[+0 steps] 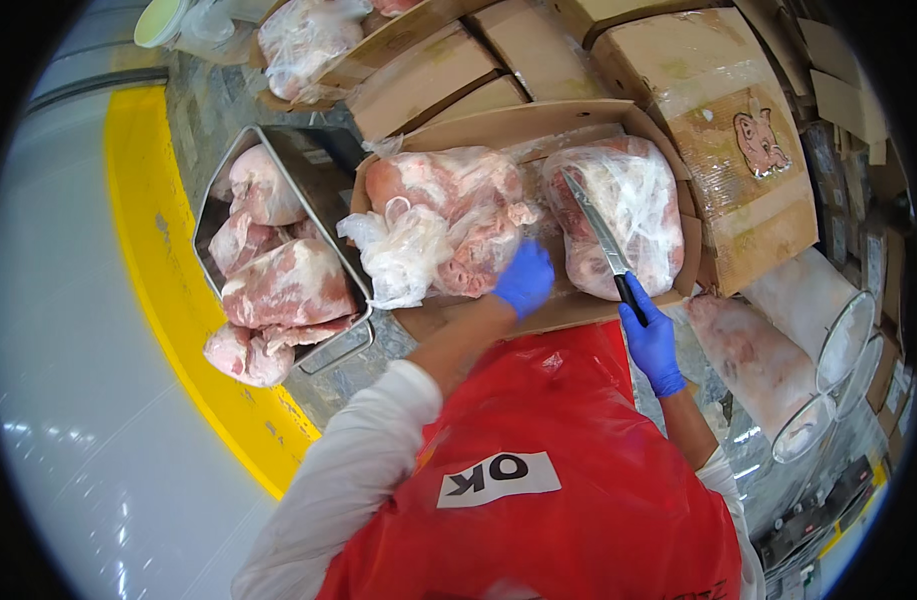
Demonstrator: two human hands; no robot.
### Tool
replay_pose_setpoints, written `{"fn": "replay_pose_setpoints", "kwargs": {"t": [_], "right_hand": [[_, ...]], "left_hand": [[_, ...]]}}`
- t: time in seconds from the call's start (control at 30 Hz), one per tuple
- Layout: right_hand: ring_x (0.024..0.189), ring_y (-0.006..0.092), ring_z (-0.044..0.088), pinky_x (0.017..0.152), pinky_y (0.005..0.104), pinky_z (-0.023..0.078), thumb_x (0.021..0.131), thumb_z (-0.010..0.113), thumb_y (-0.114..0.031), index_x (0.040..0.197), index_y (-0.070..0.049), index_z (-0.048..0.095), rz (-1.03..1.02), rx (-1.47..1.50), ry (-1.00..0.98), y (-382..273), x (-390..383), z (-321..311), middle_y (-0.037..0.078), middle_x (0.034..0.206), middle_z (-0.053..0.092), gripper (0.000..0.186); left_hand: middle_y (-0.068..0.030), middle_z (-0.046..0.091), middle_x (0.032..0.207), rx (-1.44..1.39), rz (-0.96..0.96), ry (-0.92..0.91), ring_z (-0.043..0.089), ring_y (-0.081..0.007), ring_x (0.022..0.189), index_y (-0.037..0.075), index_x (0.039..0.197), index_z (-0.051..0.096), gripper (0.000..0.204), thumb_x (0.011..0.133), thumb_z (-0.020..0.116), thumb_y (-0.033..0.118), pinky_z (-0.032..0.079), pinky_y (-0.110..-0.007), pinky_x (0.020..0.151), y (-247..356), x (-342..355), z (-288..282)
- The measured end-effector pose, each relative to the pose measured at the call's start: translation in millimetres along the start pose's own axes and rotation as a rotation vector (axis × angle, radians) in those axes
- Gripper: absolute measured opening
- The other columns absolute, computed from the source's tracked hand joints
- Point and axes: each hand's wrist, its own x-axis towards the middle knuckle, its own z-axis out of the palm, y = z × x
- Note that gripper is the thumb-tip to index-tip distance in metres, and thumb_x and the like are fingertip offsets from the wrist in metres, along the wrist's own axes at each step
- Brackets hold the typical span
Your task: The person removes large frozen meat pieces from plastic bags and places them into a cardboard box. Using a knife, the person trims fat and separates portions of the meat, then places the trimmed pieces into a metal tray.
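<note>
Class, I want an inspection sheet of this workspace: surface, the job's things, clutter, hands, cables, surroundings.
Surface: open cardboard box, serving as the work area.
Job's things: left meat block, partly under crumpled white plastic; right meat block in clear wrap; knife, blade above the right block; metal bin holding meat pieces.
Clutter: taped carton at right; white bucket at upper left.
Hands: both blue-gloved; right hand grips the knife handle; left hand beside the left block, grip unclear.
Cables: nothing seen.
Surroundings: yellow band edging a pale, shiny area at left.
</note>
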Motion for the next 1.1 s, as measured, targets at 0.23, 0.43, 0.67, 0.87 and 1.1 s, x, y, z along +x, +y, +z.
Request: {"fn": "replay_pose_setpoints", "kwargs": {"t": [0.23, 0.43, 0.67, 0.87, 1.1], "right_hand": [[0.079, 0.0117, 0.07, 0.073, 0.033, 0.056, 0.098, 0.07, -0.013, 0.149, -0.021, 0.059, 0.009, -0.022, 0.012, -6.1, -5.1, -19.3, 0.019, 0.1, 0.077, 0.053], [0.07, 0.0274, 0.071, 0.068, 0.0388, 0.055, 0.095, 0.073, -0.015, 0.148, -0.022, 0.06, -0.015, -0.136, -0.123, -32.8, -10.7, -13.8, 0.021, 0.087, 0.072, 0.055], [0.072, 0.0323, 0.071, 0.068, 0.0404, 0.056, 0.093, 0.075, -0.018, 0.146, -0.024, 0.062, -0.073, -0.158, -0.121, -24.8, -30.8, -13.2, 0.018, 0.084, 0.07, 0.054], [0.069, 0.032, 0.069, 0.067, 0.0412, 0.056, 0.093, 0.075, -0.022, 0.144, -0.028, 0.063, -0.025, -0.209, -0.166, -20.4, -47.4, -14.7, 0.016, 0.08, 0.068, 0.053], [0.064, 0.0337, 0.066, 0.064, 0.0433, 0.055, 0.091, 0.076, -0.023, 0.144, -0.03, 0.063, -0.022, -0.258, -0.166, -12.7, -58.1, -23.7, 0.015, 0.071, 0.062, 0.054]], "left_hand": [[-0.0166, 0.064, 0.12, -0.111, -0.05, 0.483, 0.061, -0.035, 0.108, 0.008, 0.125, 0.065, 0.034, 0.093, 0.064, 0.017, 0.049, -0.047, 0.096, -4.8, -55.3, -35.9], [-0.0145, 0.059, 0.121, 0.356, 0.042, 0.344, 0.061, -0.0326, 0.104, 0.013, 0.112, 0.064, 0.022, 0.09, 0.06, 0.014, 0.05, -0.045, 0.089, -90.4, -35.7, -102.6], [-0.0121, 0.058, 0.101, 0.202, 0.294, 0.286, 0.061, -0.0311, 0.098, 0.01, 0.101, 0.065, 0.013, 0.089, 0.06, 0.013, 0.052, -0.044, 0.084, -115.8, -12.4, -99.1], [-0.0153, 0.059, 0.099, 0.024, 0.154, 0.312, 0.061, -0.0364, 0.097, 0.008, 0.099, 0.065, 0.01, 0.091, 0.06, 0.012, 0.052, -0.049, 0.084, -124.8, -7.9, -87.2], [-0.0169, 0.059, 0.099, -0.12, 0.108, 0.38, 0.06, -0.0385, 0.097, 0.007, 0.097, 0.063, 0.007, 0.093, 0.059, 0.011, 0.052, -0.049, 0.085, -118.8, -15.0, -86.7]]}}
